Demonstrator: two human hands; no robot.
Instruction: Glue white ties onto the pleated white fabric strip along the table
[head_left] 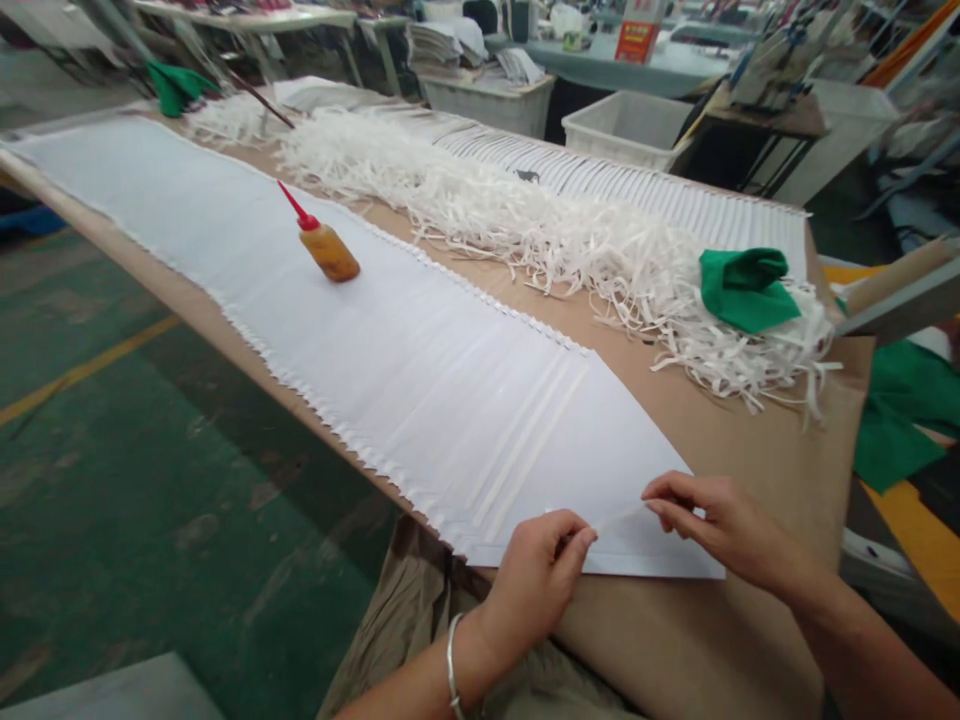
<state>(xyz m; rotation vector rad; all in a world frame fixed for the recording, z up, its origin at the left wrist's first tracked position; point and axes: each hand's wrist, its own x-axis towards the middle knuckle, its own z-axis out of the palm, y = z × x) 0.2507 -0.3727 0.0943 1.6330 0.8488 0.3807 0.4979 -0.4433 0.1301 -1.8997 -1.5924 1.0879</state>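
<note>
A long row of overlapping white paper sheets (pixel 315 300) lies along a brown-paper-covered table (pixel 750 460). At its near end my left hand (pixel 536 580) pinches a thin strip at the edge of the front sheet (pixel 600 450). My right hand (pixel 712 520) pinches the same thin strip (pixel 619 520) a little to the right, fingers pressed together on the sheet. A silver bangle circles my left wrist. An amber glue bottle with a red nozzle (pixel 324 243) lies on the sheets further up.
A big heap of white paper strips (pixel 525 220) runs along the table's far side, with a green cloth (pixel 746 288) on it. Another green cloth (pixel 176 88) sits far left. A white bin (pixel 626 128) stands behind; green floor lies left.
</note>
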